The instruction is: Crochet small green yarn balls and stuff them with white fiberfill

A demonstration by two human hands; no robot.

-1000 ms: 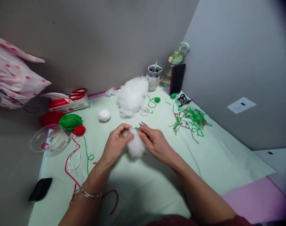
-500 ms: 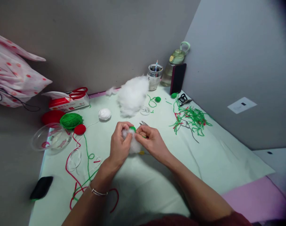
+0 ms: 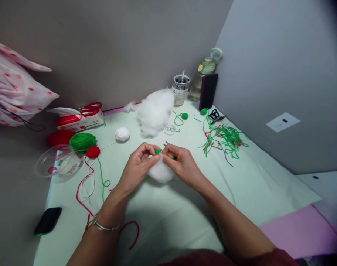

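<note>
Over the middle of the table, my left hand (image 3: 139, 164) is closed on a small green crocheted piece (image 3: 157, 152), mostly hidden by the fingers. A tuft of white fibre stuffing (image 3: 161, 173) hangs just below it, between both hands. My right hand (image 3: 181, 160) pinches at the top of this tuft, close against the green piece; a bit of green shows by its fingers too. Behind the right fingers, the tips of a pair of scissors (image 3: 165, 144) stick out on the cloth. A large heap of white stuffing (image 3: 154, 112) lies beyond my hands.
Left are a white yarn ball (image 3: 122, 134), a green yarn ball (image 3: 82, 142), a red ball (image 3: 93, 152), loose strands and a clear plastic tub (image 3: 59, 162). Yarn scraps (image 3: 231, 138) lie right. A pen can (image 3: 180, 90), bottle (image 3: 196, 87) and phone (image 3: 208, 92) stand behind.
My left hand has turned and its wrist has shifted left. The stuffing tuft now hangs lower and fuller between the hands. The right hand stays pinched close by.
</note>
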